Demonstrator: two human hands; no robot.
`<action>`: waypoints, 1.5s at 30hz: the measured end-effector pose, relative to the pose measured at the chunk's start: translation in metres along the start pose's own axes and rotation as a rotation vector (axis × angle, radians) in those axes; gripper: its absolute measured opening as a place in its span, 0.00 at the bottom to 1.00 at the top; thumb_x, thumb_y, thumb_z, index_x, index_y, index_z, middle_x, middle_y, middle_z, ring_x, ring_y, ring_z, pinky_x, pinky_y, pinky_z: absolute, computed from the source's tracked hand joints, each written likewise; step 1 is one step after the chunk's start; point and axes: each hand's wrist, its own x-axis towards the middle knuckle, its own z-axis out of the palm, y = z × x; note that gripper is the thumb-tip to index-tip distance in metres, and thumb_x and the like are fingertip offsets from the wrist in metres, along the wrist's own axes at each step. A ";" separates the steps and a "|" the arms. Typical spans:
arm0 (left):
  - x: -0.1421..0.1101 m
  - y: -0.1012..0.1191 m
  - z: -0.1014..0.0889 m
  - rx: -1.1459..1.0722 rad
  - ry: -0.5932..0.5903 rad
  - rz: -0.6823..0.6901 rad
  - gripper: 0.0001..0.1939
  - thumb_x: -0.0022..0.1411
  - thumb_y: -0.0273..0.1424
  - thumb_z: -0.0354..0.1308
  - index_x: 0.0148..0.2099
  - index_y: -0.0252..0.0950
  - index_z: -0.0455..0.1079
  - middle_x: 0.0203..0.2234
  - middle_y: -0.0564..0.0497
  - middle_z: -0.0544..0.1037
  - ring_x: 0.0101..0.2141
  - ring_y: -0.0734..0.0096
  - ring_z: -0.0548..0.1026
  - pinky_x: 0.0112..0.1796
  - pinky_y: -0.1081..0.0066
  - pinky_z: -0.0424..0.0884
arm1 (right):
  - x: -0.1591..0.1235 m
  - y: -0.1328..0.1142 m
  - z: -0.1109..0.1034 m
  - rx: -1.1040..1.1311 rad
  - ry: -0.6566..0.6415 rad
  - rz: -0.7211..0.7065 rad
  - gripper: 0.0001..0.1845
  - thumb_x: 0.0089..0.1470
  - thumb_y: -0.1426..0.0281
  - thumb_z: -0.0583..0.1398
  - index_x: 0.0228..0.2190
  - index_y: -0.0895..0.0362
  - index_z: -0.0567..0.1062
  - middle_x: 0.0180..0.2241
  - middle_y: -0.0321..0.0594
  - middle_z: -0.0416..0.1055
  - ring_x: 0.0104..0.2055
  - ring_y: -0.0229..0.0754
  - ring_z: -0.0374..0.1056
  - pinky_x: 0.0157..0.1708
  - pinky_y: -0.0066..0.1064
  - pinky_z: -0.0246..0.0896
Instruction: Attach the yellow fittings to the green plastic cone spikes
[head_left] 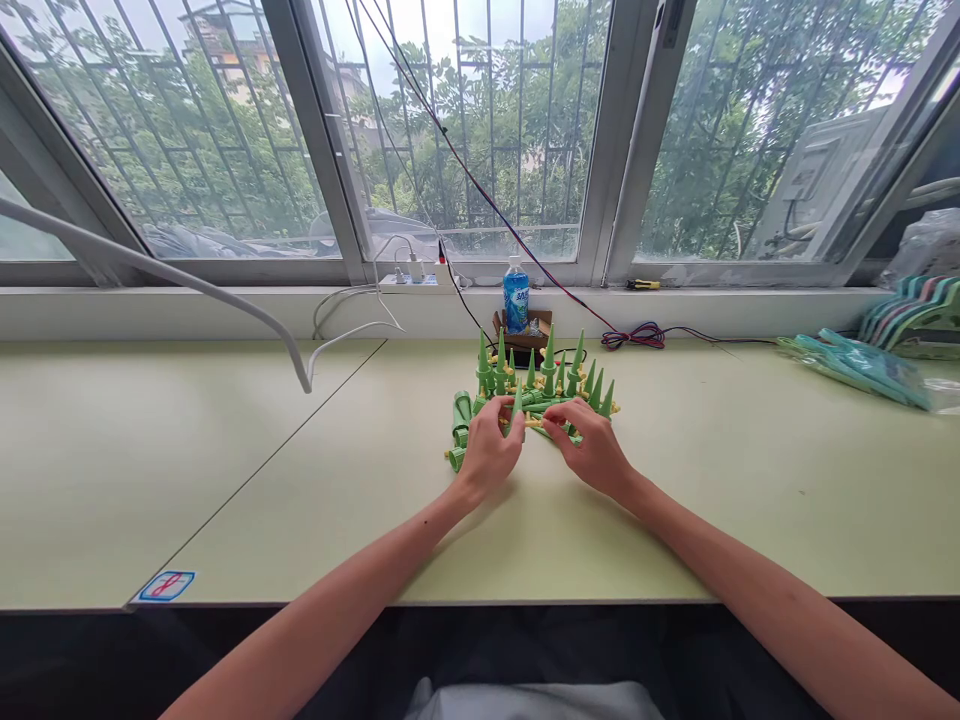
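Upright between the thumb and fingers of my left hand (493,447) is a green plant-watering spike (518,400), its point facing up. My right hand (589,445) is closed in a pinch at the end of a small yellow valve (533,423), which sticks out from the spike's side. Behind both hands stand several more green spikes (550,365) with yellow valves, points up. Other green spikes (461,412) lie on their sides left of my left hand, and some lie partly hidden behind my fingers.
A blue-liquid bottle (517,300) stands in a small cardboard box (540,322) behind the spikes. A coiled dark cable (637,336), teal plastic packages (855,365) and hangers (911,315) are to the right. A white cable (225,295) arches over the pale table (300,520).
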 end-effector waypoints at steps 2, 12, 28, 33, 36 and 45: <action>0.000 0.001 0.000 -0.013 -0.005 0.005 0.15 0.62 0.37 0.51 0.46 0.33 0.67 0.30 0.49 0.74 0.26 0.72 0.71 0.30 0.71 0.67 | 0.000 0.000 0.000 0.006 -0.006 0.006 0.05 0.61 0.69 0.56 0.33 0.54 0.71 0.31 0.40 0.72 0.35 0.44 0.65 0.36 0.37 0.62; 0.000 0.003 0.000 -0.039 -0.011 0.021 0.11 0.62 0.37 0.52 0.40 0.34 0.67 0.31 0.49 0.73 0.26 0.73 0.70 0.29 0.72 0.65 | 0.000 0.001 0.000 0.015 -0.029 0.003 0.05 0.61 0.68 0.56 0.35 0.54 0.72 0.31 0.41 0.72 0.36 0.45 0.66 0.37 0.37 0.63; -0.003 0.000 0.001 -0.107 -0.044 0.014 0.12 0.62 0.39 0.52 0.42 0.36 0.65 0.22 0.53 0.73 0.22 0.73 0.69 0.25 0.73 0.61 | 0.000 0.002 0.000 0.010 -0.033 -0.033 0.05 0.60 0.67 0.57 0.36 0.53 0.73 0.31 0.40 0.72 0.36 0.45 0.65 0.37 0.37 0.63; -0.003 -0.001 0.002 -0.097 -0.030 0.022 0.12 0.63 0.40 0.52 0.42 0.36 0.65 0.22 0.53 0.73 0.22 0.74 0.68 0.24 0.73 0.61 | 0.000 0.001 -0.001 0.007 -0.044 -0.037 0.05 0.60 0.68 0.57 0.36 0.53 0.73 0.31 0.40 0.72 0.36 0.45 0.65 0.38 0.38 0.63; -0.003 0.000 0.002 -0.098 -0.027 0.022 0.13 0.63 0.40 0.52 0.42 0.36 0.65 0.22 0.53 0.73 0.21 0.74 0.69 0.25 0.73 0.61 | 0.000 0.002 0.000 0.007 -0.050 -0.037 0.05 0.60 0.68 0.57 0.37 0.53 0.73 0.32 0.41 0.72 0.37 0.45 0.65 0.38 0.38 0.63; -0.003 -0.001 0.002 -0.094 -0.029 0.026 0.12 0.63 0.39 0.51 0.42 0.36 0.65 0.22 0.53 0.73 0.21 0.73 0.70 0.25 0.73 0.62 | 0.000 0.004 0.000 -0.002 -0.055 -0.040 0.03 0.59 0.70 0.58 0.36 0.54 0.73 0.32 0.40 0.71 0.37 0.44 0.65 0.39 0.36 0.62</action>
